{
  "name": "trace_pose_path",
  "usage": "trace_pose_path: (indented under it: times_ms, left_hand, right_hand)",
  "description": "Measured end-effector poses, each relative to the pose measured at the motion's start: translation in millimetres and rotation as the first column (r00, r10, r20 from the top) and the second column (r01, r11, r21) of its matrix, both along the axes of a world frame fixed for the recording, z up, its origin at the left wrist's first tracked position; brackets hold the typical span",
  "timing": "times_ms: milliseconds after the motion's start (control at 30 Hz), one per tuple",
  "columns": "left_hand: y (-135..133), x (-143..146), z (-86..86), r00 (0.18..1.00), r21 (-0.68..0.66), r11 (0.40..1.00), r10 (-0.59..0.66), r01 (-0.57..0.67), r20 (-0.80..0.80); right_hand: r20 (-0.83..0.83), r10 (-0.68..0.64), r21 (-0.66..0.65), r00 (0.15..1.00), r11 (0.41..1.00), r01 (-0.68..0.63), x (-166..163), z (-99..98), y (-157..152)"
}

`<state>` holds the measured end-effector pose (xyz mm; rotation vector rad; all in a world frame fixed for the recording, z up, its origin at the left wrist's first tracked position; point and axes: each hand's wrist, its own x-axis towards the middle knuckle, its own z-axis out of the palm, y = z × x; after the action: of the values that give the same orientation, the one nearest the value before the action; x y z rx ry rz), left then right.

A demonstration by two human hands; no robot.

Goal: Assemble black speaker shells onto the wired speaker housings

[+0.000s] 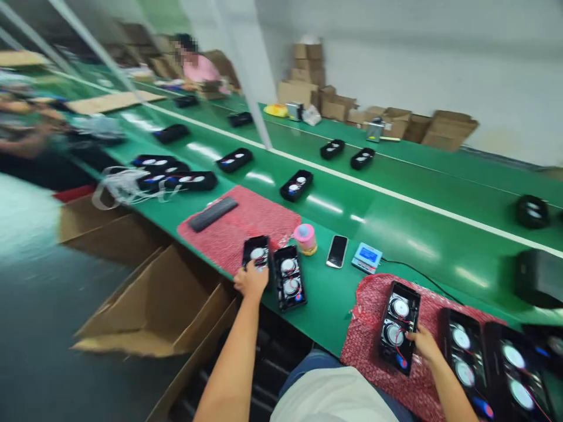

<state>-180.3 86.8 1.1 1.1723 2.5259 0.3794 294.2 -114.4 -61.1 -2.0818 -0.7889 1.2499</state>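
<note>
My left hand (250,279) reaches out to the left and grips the near end of a black speaker shell (256,251) with round drivers, lying on a red foam mat (240,225). A second open speaker shell (290,276) lies right beside it on the green bench. My right hand (423,341) rests on the edge of another open speaker shell (398,325) with red wires, which sits on a nearer red foam mat (365,340).
More open shells (463,351) lie at the right. A phone (337,251), a pink tape roll (305,237), a small blue-screen meter (367,257) and a black bar (213,213) sit on the bench. Speakers (297,184) ride the green belt. Open cartons (153,305) stand left; a person in pink sits far back.
</note>
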Motion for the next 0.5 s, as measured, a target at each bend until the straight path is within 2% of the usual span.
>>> trace_pose_path:
  times_ms: [100,200,300,333,367,400,433,467,500]
  left_hand:
    - [17.6,-11.6,-16.7,0.996,-0.063,0.994,0.091,-0.091,-0.007]
    - [24.6,-15.8,-29.2,0.993,-0.15,0.982,0.117,-0.115,0.003]
    - [22.5,-18.0,-32.4,0.991,-0.171,0.977,0.135,-0.131,0.009]
    - [21.1,-20.2,-32.3,0.99,-0.166,0.977,0.142,-0.136,0.021]
    - [19.5,-23.7,-32.1,0.989,-0.161,0.977,0.145,-0.137,0.037]
    - [18.0,-28.5,-32.0,0.988,-0.159,0.978,0.142,-0.132,0.056]
    - [16.4,-34.7,-31.9,0.987,-0.161,0.979,0.139,-0.125,0.076]
    - [14.8,-42.1,-31.8,0.986,-0.171,0.978,0.134,-0.116,0.1]
    - [13.3,-50.2,-31.4,0.984,-0.183,0.978,0.122,-0.097,0.13]
  right_hand:
    - [0.099,-0.058,-0.081,0.993,0.995,0.066,30.9,18.6,-7.6]
    - [0.275,-0.039,-0.156,0.961,0.984,0.085,39.1,33.9,-10.3]
    - [0.492,0.009,-0.179,0.871,0.98,0.09,17.7,47.9,6.5]
    - [0.57,0.069,-0.162,0.819,0.986,0.03,2.3,51.8,19.1]
    - [0.642,0.163,-0.144,0.749,0.985,-0.091,-18.0,55.2,35.3]
    - [0.704,0.28,-0.133,0.653,0.955,-0.266,-43.3,57.9,54.3]
    - [0.755,0.408,-0.143,0.514,0.867,-0.478,-73.3,60.1,75.0]
    - [0.773,0.515,-0.156,0.372,0.722,-0.674,-106.9,61.8,96.2]
    - [0.778,0.585,-0.171,0.231,0.55,-0.817,-142.4,63.2,116.5]
